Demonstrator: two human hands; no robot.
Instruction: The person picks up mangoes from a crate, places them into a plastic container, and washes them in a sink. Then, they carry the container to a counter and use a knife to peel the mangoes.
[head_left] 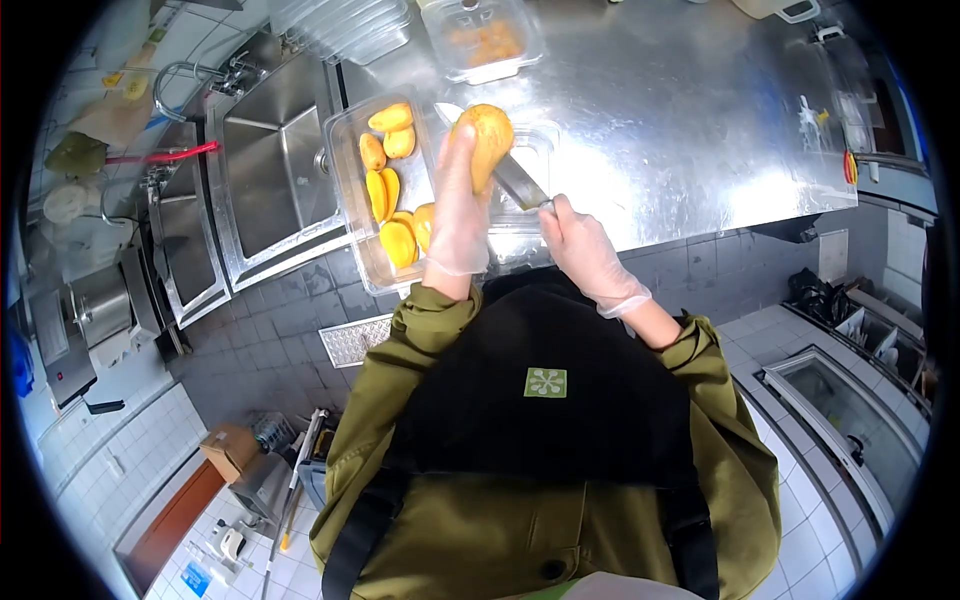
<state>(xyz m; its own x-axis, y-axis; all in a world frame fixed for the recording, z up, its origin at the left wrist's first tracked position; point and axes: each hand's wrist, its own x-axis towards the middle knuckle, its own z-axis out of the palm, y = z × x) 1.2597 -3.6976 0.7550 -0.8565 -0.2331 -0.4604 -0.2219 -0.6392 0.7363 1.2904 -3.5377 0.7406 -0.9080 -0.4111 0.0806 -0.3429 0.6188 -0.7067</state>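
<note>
- The black apron (560, 450) bears a green square patch (545, 382) with a white flower-like mark; any lettering on it is too small to read.
- The knife (520, 180) runs behind the yellow fruit (488, 135), so the middle of the blade is hidden.
- The gloved left hand (458, 205) has its fingers closed around the fruit's lower part, holding it upright above the clear tray (345, 160) of cut yellow pieces (397, 240) on the steel tabletop (680, 120).
- The gloved right hand (585, 250), just below and right of the fruit, has its fingers wrapped shut over the knife handle.
</note>
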